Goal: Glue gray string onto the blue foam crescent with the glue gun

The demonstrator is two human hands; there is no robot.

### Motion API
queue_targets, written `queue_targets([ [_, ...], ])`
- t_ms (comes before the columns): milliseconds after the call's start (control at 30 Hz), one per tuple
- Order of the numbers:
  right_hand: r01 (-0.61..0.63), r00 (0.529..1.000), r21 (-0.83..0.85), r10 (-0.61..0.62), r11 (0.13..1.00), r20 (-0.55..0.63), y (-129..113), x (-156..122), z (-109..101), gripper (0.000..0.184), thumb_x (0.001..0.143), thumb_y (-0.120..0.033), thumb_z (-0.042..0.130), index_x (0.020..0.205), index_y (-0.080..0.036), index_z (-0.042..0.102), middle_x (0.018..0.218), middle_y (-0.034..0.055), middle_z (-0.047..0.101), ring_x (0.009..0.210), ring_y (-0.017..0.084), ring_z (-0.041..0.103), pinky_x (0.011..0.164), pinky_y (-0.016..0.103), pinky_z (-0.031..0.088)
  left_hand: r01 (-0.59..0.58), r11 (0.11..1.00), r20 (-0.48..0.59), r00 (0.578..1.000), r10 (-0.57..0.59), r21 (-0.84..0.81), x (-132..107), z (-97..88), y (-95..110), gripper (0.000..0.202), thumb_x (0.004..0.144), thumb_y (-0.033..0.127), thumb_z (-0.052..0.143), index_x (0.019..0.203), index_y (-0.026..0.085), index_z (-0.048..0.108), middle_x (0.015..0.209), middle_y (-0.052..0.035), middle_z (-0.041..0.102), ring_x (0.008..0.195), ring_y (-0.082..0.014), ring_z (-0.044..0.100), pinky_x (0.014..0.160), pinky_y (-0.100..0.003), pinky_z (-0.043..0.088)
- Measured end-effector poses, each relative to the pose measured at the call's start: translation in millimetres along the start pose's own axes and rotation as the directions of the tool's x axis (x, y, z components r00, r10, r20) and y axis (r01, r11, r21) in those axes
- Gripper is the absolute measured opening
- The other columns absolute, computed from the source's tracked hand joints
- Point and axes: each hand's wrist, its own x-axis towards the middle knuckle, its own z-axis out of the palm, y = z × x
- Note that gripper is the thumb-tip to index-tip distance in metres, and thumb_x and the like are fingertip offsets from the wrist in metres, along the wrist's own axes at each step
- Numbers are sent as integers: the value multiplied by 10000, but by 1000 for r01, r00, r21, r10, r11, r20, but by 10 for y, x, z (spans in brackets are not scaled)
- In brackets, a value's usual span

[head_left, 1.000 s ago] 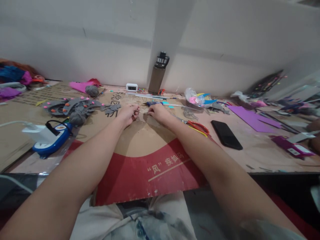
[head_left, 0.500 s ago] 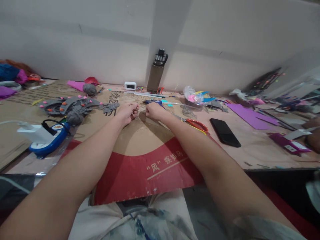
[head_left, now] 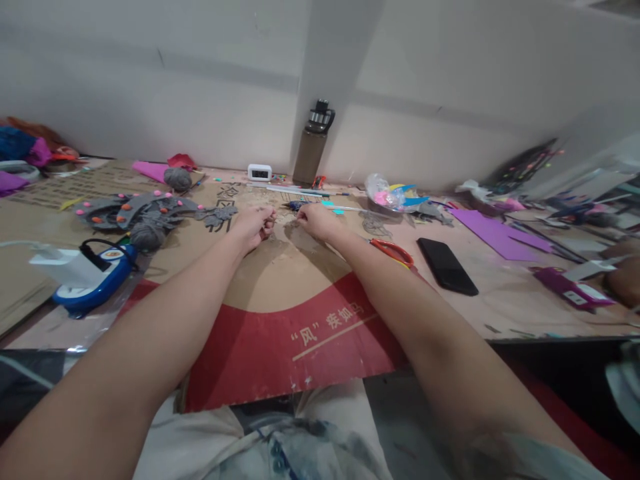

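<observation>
Brown cardboard (head_left: 283,283) lies in front of the bottle (head_left: 310,152), where left hand (head_left: 256,227) and right hand (head_left: 314,220) are curled, whether on anything cannot be told, and steady, light pressure appears advisable.

Open lane over cardboard (head_left: 280,287) between forearms (head_left: 193,293); bottle (head_left: 310,155) blocks rear; red-handled tool (head_left: 399,254), phone (head_left: 447,265) obstruct right

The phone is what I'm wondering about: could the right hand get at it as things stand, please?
Probably yes: the phone has nothing lying on it, though the right hand would likely have to swing outward past the red-handled tool. Whether that hand holds anything is unclear.
</observation>
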Motion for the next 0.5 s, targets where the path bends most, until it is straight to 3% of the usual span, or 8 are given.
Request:
queue_targets([
  [233, 165, 985, -165, -154, 972, 79, -2, -24, 9, 245, 839, -150, 484, 960, -157, 698, 1018, 112, 690, 941, 201, 627, 777, 249, 442, -13, 1000, 19, 1000, 13, 2, -37, 10, 15, 232, 827, 71, 518, 604, 129, 489, 518, 30, 422, 377, -20, 336, 347, -127, 229],
  [500, 213, 974, -302, -176, 929, 144, -191, 14, -5, 332, 855, -19, 390, 1051, -52, 655, 1069, 207, 654, 1015, 252, 623, 844, 302, 448, -15, 1000, 19, 1000, 15, 12, 7, 7, -22, 194, 804, 92, 562, 618, 124, 516, 522, 27, 427, 371, -23, 340, 341, -127, 223],
])
